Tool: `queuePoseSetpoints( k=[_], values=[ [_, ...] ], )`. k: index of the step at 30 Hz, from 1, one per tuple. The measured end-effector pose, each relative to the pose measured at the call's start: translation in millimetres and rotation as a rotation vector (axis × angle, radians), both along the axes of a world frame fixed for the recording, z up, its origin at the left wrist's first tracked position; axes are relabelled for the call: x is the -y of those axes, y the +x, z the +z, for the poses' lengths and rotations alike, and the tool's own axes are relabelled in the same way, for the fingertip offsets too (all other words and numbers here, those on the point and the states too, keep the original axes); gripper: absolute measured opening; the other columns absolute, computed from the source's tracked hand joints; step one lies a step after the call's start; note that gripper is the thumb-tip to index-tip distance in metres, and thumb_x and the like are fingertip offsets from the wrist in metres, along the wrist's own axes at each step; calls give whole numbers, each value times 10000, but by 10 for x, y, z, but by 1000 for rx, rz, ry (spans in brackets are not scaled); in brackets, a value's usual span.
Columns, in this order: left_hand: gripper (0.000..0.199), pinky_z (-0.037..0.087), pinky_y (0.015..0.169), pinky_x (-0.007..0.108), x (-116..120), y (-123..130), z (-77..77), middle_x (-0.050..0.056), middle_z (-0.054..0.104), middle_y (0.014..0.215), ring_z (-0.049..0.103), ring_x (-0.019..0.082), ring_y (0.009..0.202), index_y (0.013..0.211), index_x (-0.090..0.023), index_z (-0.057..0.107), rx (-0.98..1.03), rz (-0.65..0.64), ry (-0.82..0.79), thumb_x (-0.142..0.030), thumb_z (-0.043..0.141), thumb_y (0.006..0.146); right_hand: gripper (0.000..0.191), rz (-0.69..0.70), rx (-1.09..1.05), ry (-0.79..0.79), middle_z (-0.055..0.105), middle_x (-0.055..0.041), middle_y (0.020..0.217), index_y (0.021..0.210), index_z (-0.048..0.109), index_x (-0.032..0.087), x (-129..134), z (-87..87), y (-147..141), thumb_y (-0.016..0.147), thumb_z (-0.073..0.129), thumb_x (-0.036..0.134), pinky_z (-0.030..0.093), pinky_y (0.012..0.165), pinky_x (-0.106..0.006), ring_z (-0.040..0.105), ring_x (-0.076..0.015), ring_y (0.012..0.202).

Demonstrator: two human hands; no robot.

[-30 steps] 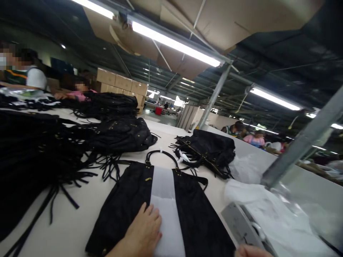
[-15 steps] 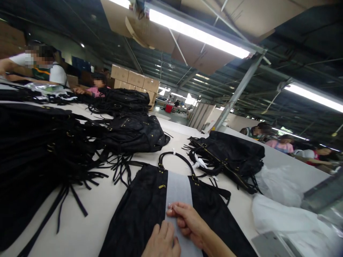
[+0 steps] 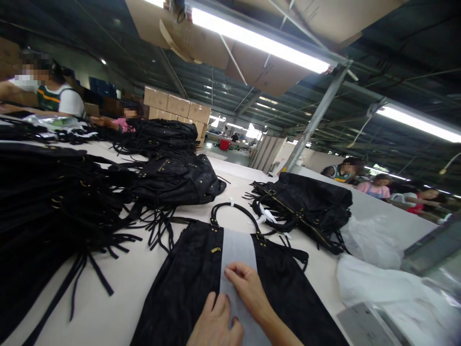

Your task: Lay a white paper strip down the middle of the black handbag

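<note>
A black handbag (image 3: 187, 274) lies flat on the pale table in front of me, its rounded handle pointing away. A grey strip of sheet material (image 3: 237, 245) runs lengthwise down its middle, passing between the handle's ends. My left hand (image 3: 216, 319) rests at the strip's lower left edge, fingers slightly bent and apart, with nothing visible in them. Just above and to the right, my right hand (image 3: 248, 288) is over the strip. Its thumb and forefinger are pinched together; whatever may be between them is too small to make out.
Black fringed bags (image 3: 46, 202) are piled at the left, with more bags (image 3: 176, 178) behind them. Another black bag (image 3: 306, 202) lies at the right, near white plastic wrapping (image 3: 382, 288) and a grey metal box (image 3: 367, 327). Co-workers sit at the far left and far right.
My right hand has moved slightly up along the strip, and its fingers have turned. The left hand stays at almost the same place. The whole view has shifted a little.
</note>
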State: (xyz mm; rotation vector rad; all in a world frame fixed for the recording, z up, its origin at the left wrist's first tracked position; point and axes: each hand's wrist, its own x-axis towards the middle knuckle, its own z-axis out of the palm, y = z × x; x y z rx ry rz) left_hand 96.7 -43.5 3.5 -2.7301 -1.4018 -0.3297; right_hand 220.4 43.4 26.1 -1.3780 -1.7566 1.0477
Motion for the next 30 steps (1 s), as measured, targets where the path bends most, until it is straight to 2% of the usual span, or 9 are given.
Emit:
queuePoseSetpoints(
  k=[3,6,10,13,18,22,25,28,30],
  values=[
    [197,507,968,534,-15,-8,-81,213,676,1164,622,353,1147,1053,-178,729,-15,-26,46,-290,647,913,259,-40,186,264,567,-22,739,719,644,202,-98,-77,21,801,534,421,381,681,-317,504,-183,687],
    [237,512,955,561,-16,-11,-106,225,644,1228,610,371,1170,1107,-188,714,-5,-29,48,-318,639,924,160,-14,303,363,553,-17,734,682,553,216,-190,-164,24,806,538,317,372,687,-313,515,-190,709],
    [409,497,956,601,-18,-12,-103,249,628,1239,593,407,1181,1116,-168,714,23,-45,14,-499,668,879,141,-33,310,295,528,-2,716,739,450,230,-292,-208,25,810,539,313,374,708,-322,518,-197,720],
    [354,511,932,597,-33,-9,-155,240,647,1210,617,399,1147,1097,-179,720,25,-32,66,-467,642,907,140,29,281,197,518,22,690,823,475,225,-306,-151,65,840,517,358,398,656,-302,520,-174,655],
    [214,524,905,578,-50,-2,-237,196,684,1142,641,370,1102,1044,-208,717,-17,-34,162,-339,567,966,508,170,288,84,496,46,827,1014,489,207,-252,-80,138,594,773,243,392,585,-248,478,-121,642],
    [212,518,924,563,-12,-19,-155,201,645,1227,603,363,1174,1124,-229,688,-21,7,70,-291,563,964,305,111,399,176,472,48,743,877,477,219,-280,-145,95,688,708,284,389,651,-275,501,-155,688],
    [236,501,961,555,35,-34,-120,210,618,1271,574,354,1222,1150,-222,673,-14,36,36,-314,563,962,201,101,442,255,516,15,752,867,481,219,-279,-177,24,756,612,325,422,709,-309,545,-194,745],
    [229,495,978,540,65,-51,-175,216,592,1311,561,341,1244,1116,-201,667,-14,40,63,-325,534,977,215,120,430,294,588,-30,805,991,535,195,-209,-67,59,826,463,314,462,760,-334,593,-210,777],
    [233,500,979,520,78,-77,-202,210,588,1325,563,329,1245,1131,-198,652,-10,36,82,-312,508,988,289,137,427,324,644,-66,921,1065,566,195,-120,98,245,855,413,323,484,806,-340,628,-210,825]
  ],
)
